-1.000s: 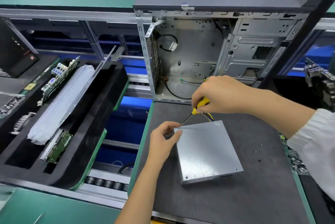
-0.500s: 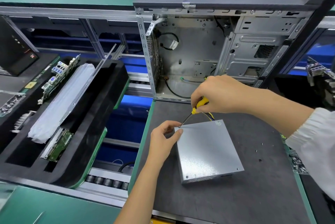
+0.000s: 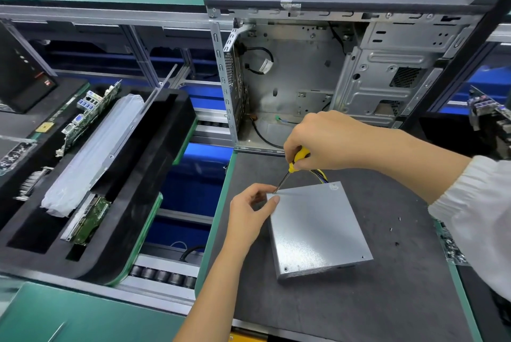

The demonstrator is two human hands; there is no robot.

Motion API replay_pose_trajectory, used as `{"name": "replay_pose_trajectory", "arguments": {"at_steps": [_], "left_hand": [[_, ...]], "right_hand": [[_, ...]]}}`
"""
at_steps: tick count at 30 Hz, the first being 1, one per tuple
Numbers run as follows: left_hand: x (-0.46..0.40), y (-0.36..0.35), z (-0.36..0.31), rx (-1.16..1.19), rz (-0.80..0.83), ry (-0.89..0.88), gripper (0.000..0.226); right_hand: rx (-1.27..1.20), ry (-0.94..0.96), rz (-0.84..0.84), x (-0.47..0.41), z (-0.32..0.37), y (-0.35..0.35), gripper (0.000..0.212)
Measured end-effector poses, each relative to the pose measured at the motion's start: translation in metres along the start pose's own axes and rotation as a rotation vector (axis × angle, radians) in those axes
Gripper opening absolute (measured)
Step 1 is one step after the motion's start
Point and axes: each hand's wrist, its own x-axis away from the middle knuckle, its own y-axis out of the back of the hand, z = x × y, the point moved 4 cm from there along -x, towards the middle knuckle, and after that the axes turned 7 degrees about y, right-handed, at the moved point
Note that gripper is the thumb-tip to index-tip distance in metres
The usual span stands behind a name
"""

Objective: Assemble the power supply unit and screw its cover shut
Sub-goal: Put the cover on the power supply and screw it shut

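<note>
Power supply unit (image 3: pixel 318 228) lies flat on the dark counter (image 3: pixel 359 300), its long axis running away from the person, cables at the far end. At its far-left corner the left hand (image 3: pixel 249 214) pinches something too small to identify (probably a screw). Just beyond, the right hand (image 3: pixel 329 142) grips the yellow screwdriver (image 3: pixel 293 168), tip slanting down-left onto that corner.

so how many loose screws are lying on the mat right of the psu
3 small dark screws on the mat: one, one, one. The sleeve may hide more.
</note>
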Motion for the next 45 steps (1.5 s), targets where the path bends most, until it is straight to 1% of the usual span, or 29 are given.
{"name": "replay_pose_trajectory", "arguments": {"at_steps": [4, 6, 9, 11, 12, 16, 17, 18, 21, 23, 24, 25, 27, 28, 29, 31, 33, 34, 35, 37, 39, 40, 42, 44, 45], "left_hand": [[-0.004, 0.0, -0.004, -0.004, -0.003, -0.014, 0.015], [-0.006, 0.001, -0.006, -0.035, -0.007, -0.019, 0.013], [-0.01, 0.003, -0.006, -0.074, 0.006, -0.019, 0.008], [-0.01, 0.004, -0.006, -0.066, 0.012, -0.012, 0.006], [-0.01, 0.004, -0.005, -0.058, 0.014, -0.005, 0.007], [-0.011, 0.004, -0.004, -0.057, 0.022, 0.029, 0.009], [-0.011, 0.004, -0.004, -0.051, 0.028, 0.034, 0.009], [-0.011, 0.004, -0.004, -0.043, 0.034, 0.038, 0.01], [-0.012, 0.004, -0.005, -0.055, 0.048, 0.069, 0.012], [-0.013, 0.005, -0.005, -0.058, 0.086, 0.09, 0.015], [-0.014, 0.006, -0.007, -0.042, 0.124, 0.084, 0.017], [-0.014, 0.007, -0.011, -0.013, 0.163, 0.059, 0.019], [-0.014, 0.009, -0.024, 0.065, 0.219, -0.028, 0.021], [-0.015, 0.01, -0.032, 0.099, 0.236, -0.066, 0.021], [-0.017, 0.009, -0.04, 0.119, 0.239, -0.09, 0.021], [-0.024, 0.008, -0.052, 0.077, 0.191, -0.137, 0.019], [-0.029, 0.009, -0.058, -0.007, 0.135, -0.174, 0.012], [-0.031, 0.01, -0.059, -0.026, 0.134, -0.179, 0.011], [-0.032, 0.012, -0.06, -0.034, 0.148, -0.178, 0.014], [-0.032, 0.017, -0.061, -0.043, 0.195, -0.168, 0.02], [-0.032, 0.017, -0.063, -0.074, 0.246, -0.18, 0.017], [-0.032, 0.015, -0.064, -0.081, 0.266, -0.186, 0.018], [-0.032, 0.012, -0.063, -0.059, 0.249, -0.154, 0.023], [-0.031, 0.01, -0.062, -0.048, 0.207, -0.118, 0.022], [-0.031, 0.009, -0.062, -0.04, 0.21, -0.119, 0.021]], "right_hand": [[-0.086, 0.052, 0.07, -0.012, 0.005, 0.002, 0.006], [-0.087, 0.083, 0.115, -0.019, 0.006, 0.004, 0.006], [-0.1, 0.097, 0.177, -0.025, 0.005, 0.006, 0.012], [-0.104, 0.093, 0.179, -0.027, 0.003, 0.008, 0.011], [-0.082, 0.081, 0.165, -0.029, 0.002, 0.009, 0.014], [0.206, 0.045, 0.123, -0.035, 0.008, 0.008, 0.047], [0.238, 0.046, 0.123, -0.035, 0.01, 0.008, 0.05], [0.229, 0.049, 0.14, -0.034, 0.01, 0.008, 0.049], [0.12, 0.092, 0.254, -0.03, 0.011, 0.008, 0.03], [0.115, 0.109, 0.26, -0.029, 0.011, 0.01, 0.024], [0.149, 0.1, 0.233, -0.03, 0.011, 0.012, 0.025], [0.205, 0.089, 0.2, -0.03, 0.011, 0.014, 0.032], [0.321, 0.072, 0.146, -0.032, 0.014, 0.014, 0.047], [0.358, 0.066, 0.118, -0.034, 0.016, 0.013, 0.049], [0.38, 0.063, 0.092, -0.036, 0.018, 0.012, 0.045], [0.36, 0.027, 0.109, -0.038, 0.02, 0.011, 0.039], [0.246, 0.029, 0.183, -0.036, 0.021, 0.014, 0.034], [0.192, 0.063, 0.208, -0.035, 0.021, 0.017, 0.027], [0.151, 0.114, 0.211, -0.034, 0.021, 0.021, 0.019], [0.126, 0.176, 0.205, -0.033, 0.023, 0.027, 0.014], [0.195, 0.146, 0.2, -0.034, 0.023, 0.029, 0.008], [0.265, 0.115, 0.183, -0.035, 0.024, 0.029, 0.008], [0.383, 0.05, 0.119, -0.037, 0.024, 0.026, 0.02], [0.413, 0.004, 0.073, -0.036, 0.023, 0.024, 0.03], [0.391, 0.007, 0.058, -0.034, 0.022, 0.025, 0.029]]}}
